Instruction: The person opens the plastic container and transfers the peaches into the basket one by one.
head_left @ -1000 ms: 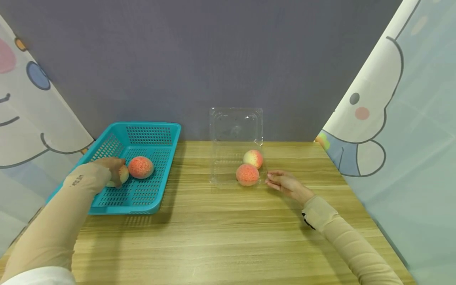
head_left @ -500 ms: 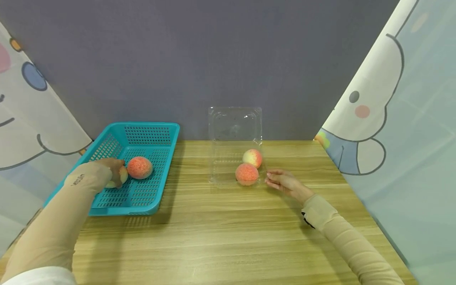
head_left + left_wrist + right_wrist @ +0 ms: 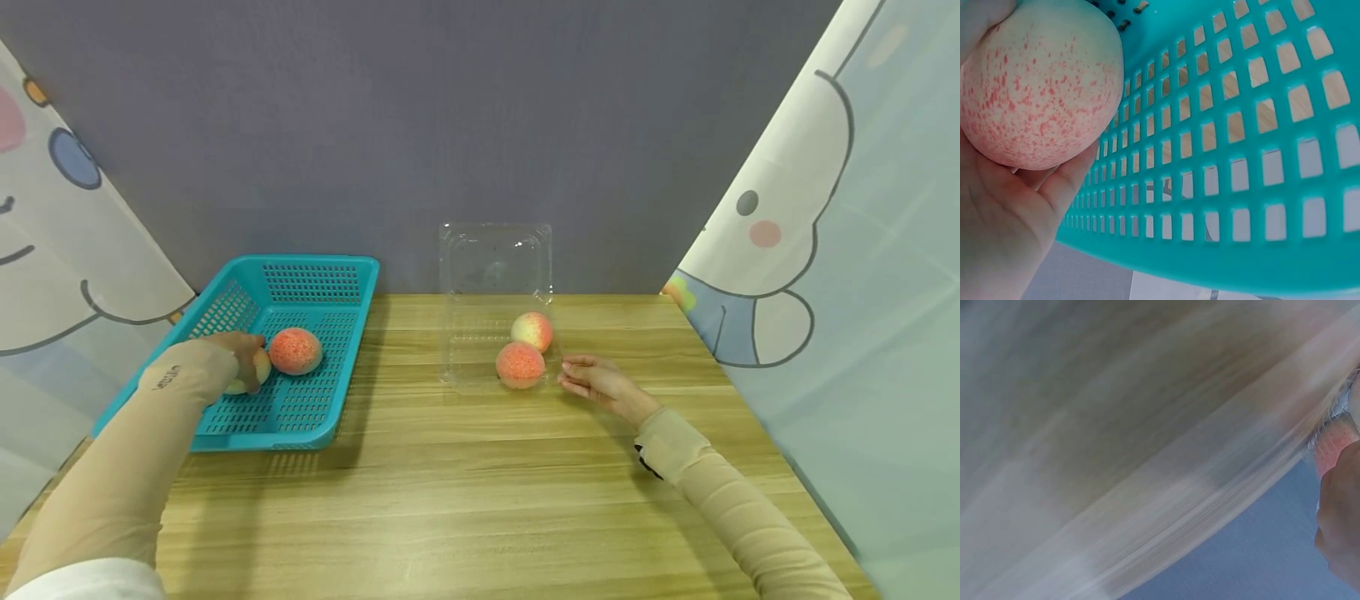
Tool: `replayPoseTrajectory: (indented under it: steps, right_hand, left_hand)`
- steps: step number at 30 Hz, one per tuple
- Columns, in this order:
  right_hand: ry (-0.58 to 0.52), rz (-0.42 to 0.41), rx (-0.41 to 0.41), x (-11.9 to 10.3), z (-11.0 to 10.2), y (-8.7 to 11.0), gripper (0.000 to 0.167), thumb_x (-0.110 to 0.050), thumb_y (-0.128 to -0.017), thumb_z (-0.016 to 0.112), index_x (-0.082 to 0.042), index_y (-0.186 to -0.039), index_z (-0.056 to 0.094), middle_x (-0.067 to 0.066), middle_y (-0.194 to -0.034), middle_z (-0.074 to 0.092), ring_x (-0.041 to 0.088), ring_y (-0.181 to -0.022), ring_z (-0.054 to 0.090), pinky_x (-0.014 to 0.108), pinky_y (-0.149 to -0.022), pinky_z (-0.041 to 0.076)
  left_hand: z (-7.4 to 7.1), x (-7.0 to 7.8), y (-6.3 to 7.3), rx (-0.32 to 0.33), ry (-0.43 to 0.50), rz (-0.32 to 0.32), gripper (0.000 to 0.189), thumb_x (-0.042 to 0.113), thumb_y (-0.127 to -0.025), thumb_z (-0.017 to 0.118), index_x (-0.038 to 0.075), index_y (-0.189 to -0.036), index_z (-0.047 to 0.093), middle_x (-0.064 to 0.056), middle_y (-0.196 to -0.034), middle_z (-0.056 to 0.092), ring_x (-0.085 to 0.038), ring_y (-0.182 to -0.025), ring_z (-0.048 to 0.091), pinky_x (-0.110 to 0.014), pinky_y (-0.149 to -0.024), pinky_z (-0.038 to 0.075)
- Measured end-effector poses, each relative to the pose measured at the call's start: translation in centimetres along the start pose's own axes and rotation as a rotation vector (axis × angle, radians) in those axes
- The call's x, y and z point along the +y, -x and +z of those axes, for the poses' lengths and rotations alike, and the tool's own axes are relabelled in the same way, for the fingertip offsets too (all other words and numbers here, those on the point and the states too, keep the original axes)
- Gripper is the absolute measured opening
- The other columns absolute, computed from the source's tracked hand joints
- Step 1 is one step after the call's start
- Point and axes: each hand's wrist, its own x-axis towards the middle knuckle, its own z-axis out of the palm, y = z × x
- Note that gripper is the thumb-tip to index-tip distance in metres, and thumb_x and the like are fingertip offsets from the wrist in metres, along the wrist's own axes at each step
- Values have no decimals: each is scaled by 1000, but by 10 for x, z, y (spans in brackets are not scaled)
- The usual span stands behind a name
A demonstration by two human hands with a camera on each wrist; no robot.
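My left hand [image 3: 238, 354] reaches into the teal plastic basket [image 3: 375, 283] and grips a peach [image 3: 1047, 87], pale with red speckles. In the left wrist view, fingers and thumb curl round it beside the slotted basket wall [image 3: 1229, 150]. Just right of it lies a redder peach [image 3: 296, 351]. A clear plastic clamshell container [image 3: 472, 342] stands with its lid up, holding a yellow-and-red peach [image 3: 532, 331] and an orange-red peach [image 3: 520, 365] on its right side. At that side's rim, my right hand [image 3: 600, 387] pinches the container's edge with thumb and fingers.
Everything stands on a wood-grain table [image 3: 450, 500]. A dark grey panel [image 3: 480, 108] rises behind, close to the container lid. Printed cartoon sheets [image 3: 795, 250] flank the table on both sides.
The head view shifts very slightly. Both hands stay about where they were, the left at the peach in the basket, the right at the container's edge.
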Motion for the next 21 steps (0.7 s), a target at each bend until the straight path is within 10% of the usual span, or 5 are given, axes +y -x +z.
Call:
replayPoseTrajectory:
  steps: [10, 21]
  right_hand:
    - [-3, 12, 0, -1, 1, -1, 53, 2, -95, 41, 13, -140, 16, 8, -96, 60, 11, -82, 64, 17, -78, 53]
    - [-10, 10, -3, -1, 0, 0, 54, 1, -95, 41, 13, -140, 13, 7, -93, 60, 10, -81, 64, 16, -78, 53]
  left_hand:
    - [0, 16, 26, -13, 19, 42, 100, 21, -71, 75, -11, -140, 10, -41, -138, 11, -60, -123, 15, -61, -87, 42]
    - [1, 16, 16, 8, 7, 63, 105, 25, -67, 79, -11, -141, 13, -40, -139, 13, -59, -124, 14, -67, -95, 31]
